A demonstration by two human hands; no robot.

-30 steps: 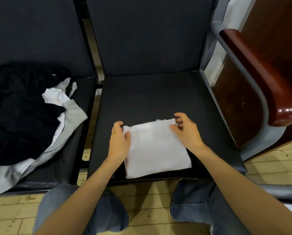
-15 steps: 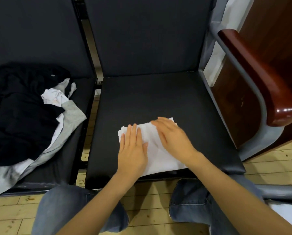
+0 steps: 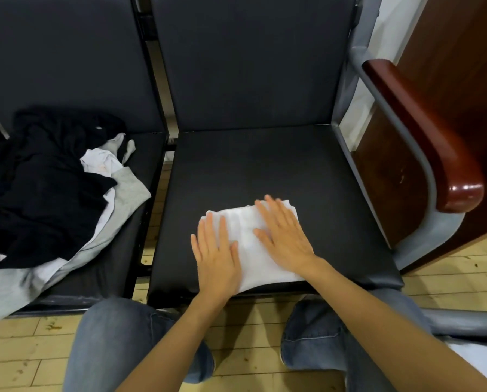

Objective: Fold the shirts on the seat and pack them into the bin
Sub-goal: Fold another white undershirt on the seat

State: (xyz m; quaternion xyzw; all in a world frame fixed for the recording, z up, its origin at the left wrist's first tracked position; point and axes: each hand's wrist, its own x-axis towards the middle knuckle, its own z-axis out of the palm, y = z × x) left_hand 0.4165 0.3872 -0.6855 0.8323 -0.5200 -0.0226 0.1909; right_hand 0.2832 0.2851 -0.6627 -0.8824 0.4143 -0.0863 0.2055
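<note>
Head view. A folded white shirt [image 3: 248,236] is seen lying flat on the near part of a black seat [image 3: 265,165], close to the front edge. The left hand [image 3: 216,256] is laid palm down on the left part of the shirt, fingers [image 3: 208,230] stretched out straight and close together; nothing is gripped. The right hand [image 3: 283,236] is laid palm down on the right part of the shirt, its fingers likewise extended and slightly spread, reaching to the far edge of the fold; nothing is gripped. Both hands are pressed flat on the cloth, with a strip of white visible between them.

On the neighbouring seat [image 3: 140,154] to the left, an unfolded heap of clothes [image 3: 47,193] is noted: a black garment on top, white and grey pieces beneath, with the grey one hanging over the front edge. The two seats are separated by a narrow gap.

A red-brown wooden armrest [image 3: 434,142] on a grey frame is seen to the right of the first seat. Knees in blue jeans [image 3: 117,343] and a light wood floor [image 3: 250,329] are seen at the bottom. Whether a bin is in view cannot be told.
</note>
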